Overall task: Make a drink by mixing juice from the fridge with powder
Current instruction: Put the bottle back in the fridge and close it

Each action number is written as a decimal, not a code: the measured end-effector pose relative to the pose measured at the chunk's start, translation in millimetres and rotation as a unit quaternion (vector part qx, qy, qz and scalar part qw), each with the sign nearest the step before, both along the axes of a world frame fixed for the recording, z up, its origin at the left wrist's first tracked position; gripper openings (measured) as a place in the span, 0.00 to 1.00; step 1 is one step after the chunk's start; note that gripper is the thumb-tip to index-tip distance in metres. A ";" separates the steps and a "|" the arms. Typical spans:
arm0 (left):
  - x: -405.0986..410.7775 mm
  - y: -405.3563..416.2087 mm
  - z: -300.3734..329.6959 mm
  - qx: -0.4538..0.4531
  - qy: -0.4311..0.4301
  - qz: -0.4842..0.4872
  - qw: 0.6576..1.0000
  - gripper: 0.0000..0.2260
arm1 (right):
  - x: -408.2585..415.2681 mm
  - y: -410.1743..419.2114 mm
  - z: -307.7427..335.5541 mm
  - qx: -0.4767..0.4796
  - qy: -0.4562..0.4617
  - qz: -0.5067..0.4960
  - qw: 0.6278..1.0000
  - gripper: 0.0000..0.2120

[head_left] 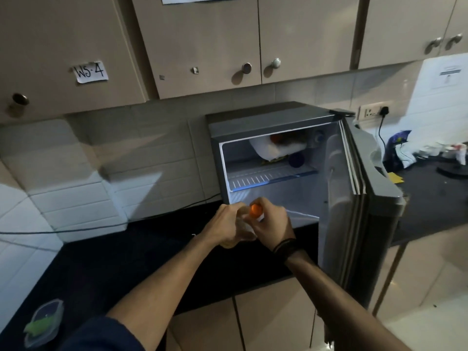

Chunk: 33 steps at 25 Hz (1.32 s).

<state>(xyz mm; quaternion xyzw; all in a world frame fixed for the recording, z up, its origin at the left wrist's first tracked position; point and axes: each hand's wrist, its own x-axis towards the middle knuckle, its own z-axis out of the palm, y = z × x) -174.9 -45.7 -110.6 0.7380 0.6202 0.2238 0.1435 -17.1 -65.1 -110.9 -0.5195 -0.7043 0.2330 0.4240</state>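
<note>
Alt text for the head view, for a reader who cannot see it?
Both hands, the left hand and right hand, hold a juice bottle with an orange cap before an open mini fridge on a dark counter.

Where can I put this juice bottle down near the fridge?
Bare dark counter runs from the fridge left to the plastic container; only a cable skirts its back edge. The counter right of the fridge door is crowded with bags.

A lidded plastic container (43,323) sits on the dark counter (126,262).
</note>
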 end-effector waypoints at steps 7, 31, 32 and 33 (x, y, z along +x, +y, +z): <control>-30.5 75.6 83.7 0.149 0.013 -0.094 0.984 0.29 | -13.0 45.6 -8.5 0.139 0.023 -0.108 0.984 0.09; -65.1 184.1 112.2 0.143 0.136 0.020 0.980 0.24 | -119.1 247.9 -68.3 -0.065 0.024 -0.002 0.998 0.22; -64.4 182.7 112.7 0.140 0.136 0.021 0.980 0.24 | -119.6 249.9 -63.0 -0.080 0.005 0.009 0.997 0.23; -63.8 181.4 112.5 0.137 0.136 0.020 0.981 0.24 | -119.4 250.2 -58.9 -0.096 -0.008 0.012 0.995 0.24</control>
